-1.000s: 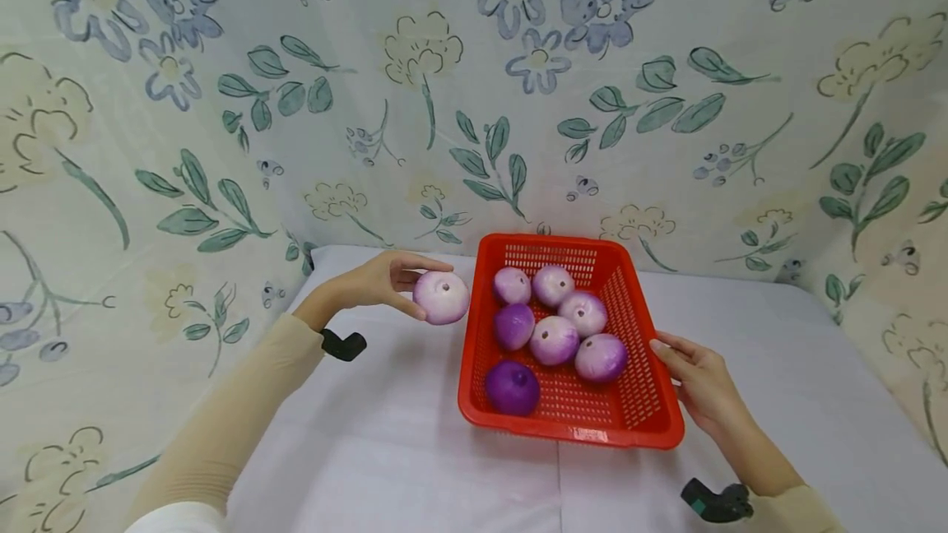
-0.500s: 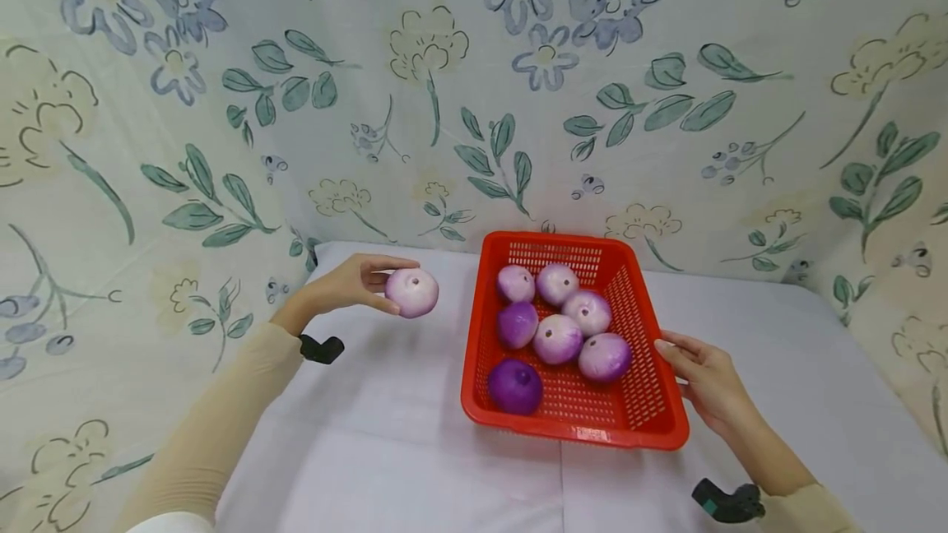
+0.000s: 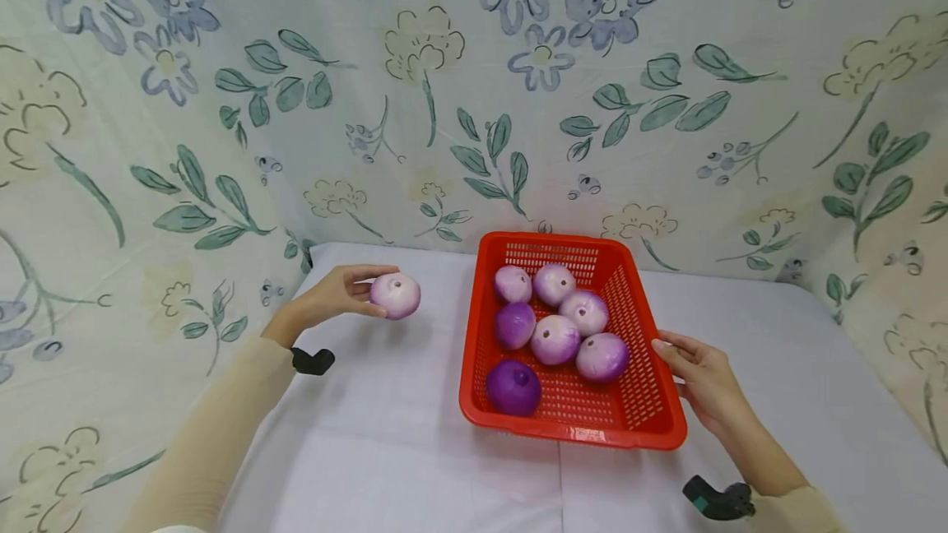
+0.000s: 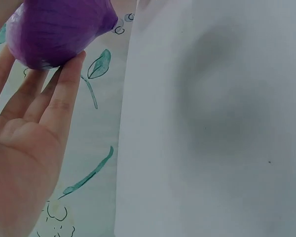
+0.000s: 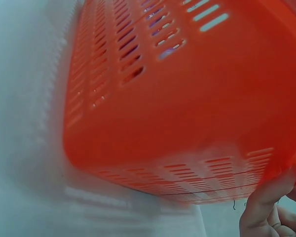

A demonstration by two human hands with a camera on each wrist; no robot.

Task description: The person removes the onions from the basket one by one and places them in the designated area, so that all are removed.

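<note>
1. While I watch from the head view, my left hand [image 3: 336,294] holds a pale purple onion [image 3: 396,295] in its fingers [image 4: 64,89], out to the left of the red basket [image 3: 652,401] and above the white worktop [image 3: 385,451].
2. My right hand [image 3: 699,385] rests against the basket's right rim, its fingers lightly curled on the edge; the right wrist view shows a fingertip on the basket wall.
3. I count six more onions lying inside the basket, the darkest one [image 3: 513,387] nearest its front left corner.
</note>
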